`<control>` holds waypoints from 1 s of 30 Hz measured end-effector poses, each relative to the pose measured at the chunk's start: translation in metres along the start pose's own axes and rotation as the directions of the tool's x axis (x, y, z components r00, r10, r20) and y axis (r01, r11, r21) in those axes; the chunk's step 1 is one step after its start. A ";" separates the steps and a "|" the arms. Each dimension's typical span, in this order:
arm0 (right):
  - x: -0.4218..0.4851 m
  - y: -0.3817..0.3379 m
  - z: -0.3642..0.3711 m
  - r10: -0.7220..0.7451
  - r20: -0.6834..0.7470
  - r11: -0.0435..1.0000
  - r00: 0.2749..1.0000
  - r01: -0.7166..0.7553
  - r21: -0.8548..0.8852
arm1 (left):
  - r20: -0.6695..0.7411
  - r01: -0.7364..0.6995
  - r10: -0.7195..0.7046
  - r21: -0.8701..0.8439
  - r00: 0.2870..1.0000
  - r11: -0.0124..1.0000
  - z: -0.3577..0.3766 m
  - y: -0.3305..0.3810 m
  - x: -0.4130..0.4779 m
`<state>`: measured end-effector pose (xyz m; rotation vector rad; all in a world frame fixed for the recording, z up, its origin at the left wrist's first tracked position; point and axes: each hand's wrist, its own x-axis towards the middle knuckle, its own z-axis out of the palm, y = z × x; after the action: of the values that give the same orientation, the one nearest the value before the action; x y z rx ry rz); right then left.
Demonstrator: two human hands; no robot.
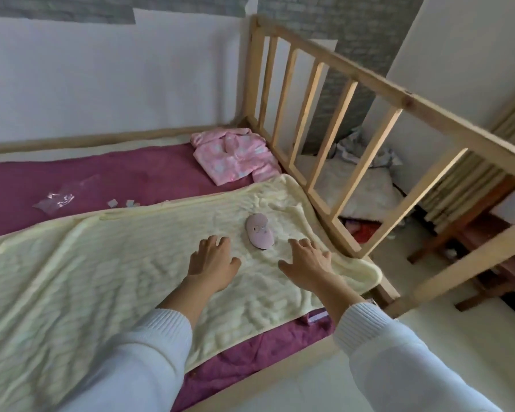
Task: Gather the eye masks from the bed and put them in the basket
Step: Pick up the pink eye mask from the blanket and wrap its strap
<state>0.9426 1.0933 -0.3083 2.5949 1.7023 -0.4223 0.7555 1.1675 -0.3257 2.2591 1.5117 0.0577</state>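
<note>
no readable text, no labels or numbers (tag on the bedsheet (318,317) too small)

Room as I see it: white wall (101,84) behind the bed, grey brick-pattern paper (324,31) above it and in the corner. Pale wooden slatted rail (333,114) at the bed's end. White floor (309,379) in the foreground. Dark wooden furniture (488,251) at right, beneath striped curtains (470,185). Soft, even daylight.

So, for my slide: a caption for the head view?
Both open hands, left and right, reach toward a pink eye mask on a cream blanket.
</note>
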 end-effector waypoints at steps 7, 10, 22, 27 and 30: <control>0.127 0.012 0.084 0.027 0.160 0.999 0.987 -0.031 0.024 | 0.152 0.073 -0.067 -0.036 0.986 0.997 0.091 -0.046 0.118; 0.175 0.016 0.120 0.016 0.235 1.000 0.972 -0.019 0.007 | 0.238 0.111 -0.103 -0.023 0.966 0.994 0.134 -0.067 0.158; 0.317 0.037 0.244 -0.087 0.226 0.993 0.970 0.102 -0.053 | 0.265 0.102 -0.126 0.102 0.956 0.990 0.283 -0.122 0.230; 0.330 0.051 0.271 -0.128 0.226 0.991 0.966 0.132 -0.004 | 0.238 0.119 -0.131 0.062 0.962 0.991 0.302 -0.125 0.224; 0.337 0.057 0.261 -0.156 0.226 0.987 0.962 0.142 0.078 | 0.338 0.145 -0.162 0.075 0.927 0.987 0.292 -0.125 0.232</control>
<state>1.0628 1.3327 -0.6444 2.3505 1.8330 -0.7604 0.8177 1.3212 -0.6821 2.0443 1.5018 -0.4039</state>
